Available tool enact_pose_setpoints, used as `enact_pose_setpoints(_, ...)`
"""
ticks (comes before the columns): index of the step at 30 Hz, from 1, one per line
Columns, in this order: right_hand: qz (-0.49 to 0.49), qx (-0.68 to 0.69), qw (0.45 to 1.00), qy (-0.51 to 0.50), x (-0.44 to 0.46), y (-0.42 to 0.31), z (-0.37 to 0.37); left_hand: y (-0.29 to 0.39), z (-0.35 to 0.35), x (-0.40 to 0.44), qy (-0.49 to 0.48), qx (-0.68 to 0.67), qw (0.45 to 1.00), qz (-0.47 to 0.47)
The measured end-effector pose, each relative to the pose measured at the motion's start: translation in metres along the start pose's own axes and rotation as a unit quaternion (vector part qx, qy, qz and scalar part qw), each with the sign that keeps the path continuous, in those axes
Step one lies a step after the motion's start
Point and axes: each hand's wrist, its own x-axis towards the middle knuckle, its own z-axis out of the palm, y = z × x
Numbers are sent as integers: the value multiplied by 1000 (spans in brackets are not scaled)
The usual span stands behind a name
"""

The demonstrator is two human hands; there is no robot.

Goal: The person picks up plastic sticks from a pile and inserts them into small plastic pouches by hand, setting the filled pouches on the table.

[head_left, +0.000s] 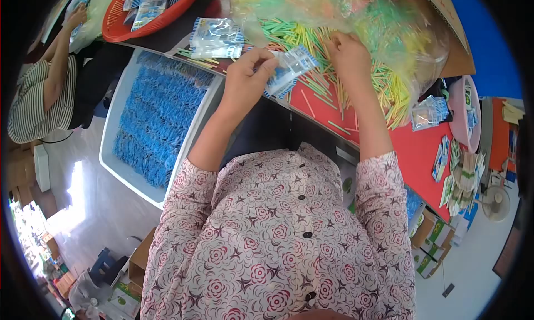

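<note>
My left hand (250, 78) is closed on a small clear packet with blue-and-white edges (295, 65), held over the table's front edge. Just right of the packet, my right hand (347, 55) reaches into a loose pile of thin green, yellow and orange sticks (389, 89); its fingers are bent and their tips are partly hidden among the sticks. Behind my left hand lie stacked clear packets (217, 37). More sticks lie scattered on the red table surface (409, 147), and others show through clear plastic bags (311, 3) behind the pile.
At left stands a white bin (105, 136) of blue items. A red basket (111, 33) of packets is at upper left, near a person in a striped top (39, 100). On the right are a pink basket (459, 106), packets (425, 115) and paper bundles (464, 178). A cardboard flap (459, 58) borders the pile.
</note>
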Motion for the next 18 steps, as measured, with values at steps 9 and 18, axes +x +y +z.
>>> enact_pose_setpoints(9, -19, -177, 979, -96, 22, 3, 15, -16, -1, 7, 15, -54, 997, -45)
enact_pose_setpoints(18, -18, -142, 983, -113, 24, 9, 17, -15, 1, 6, 19, -48, 998, -45)
